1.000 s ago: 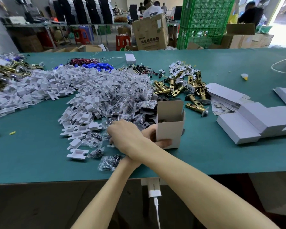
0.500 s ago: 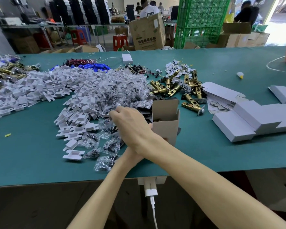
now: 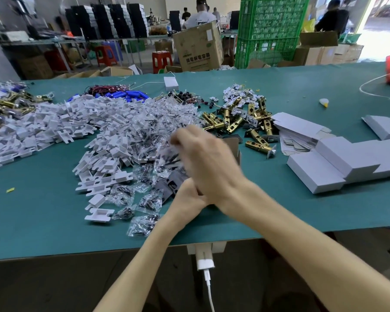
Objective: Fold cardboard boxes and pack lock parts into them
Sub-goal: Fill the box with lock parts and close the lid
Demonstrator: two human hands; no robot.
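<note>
Right hand (image 3: 207,163), smeared by motion blur, reaches across in front of the cardboard box (image 3: 234,146), its fingers (image 3: 180,140) curled down and pinching a clear packet (image 3: 169,154) of small dark parts just left of the box. Only a brown flap and one edge of the box show behind this hand; it stands on the green table (image 3: 43,221). Left hand (image 3: 186,194) lies under the right wrist at the box's near side. Its fingers are hidden, so I cannot tell whether it grips anything. Left of the box spreads a heap of packets (image 3: 149,122) and white plastic trays (image 3: 104,163). Behind the box lie brass latches (image 3: 234,120), and to its right sit closed white boxes (image 3: 338,163).
</note>
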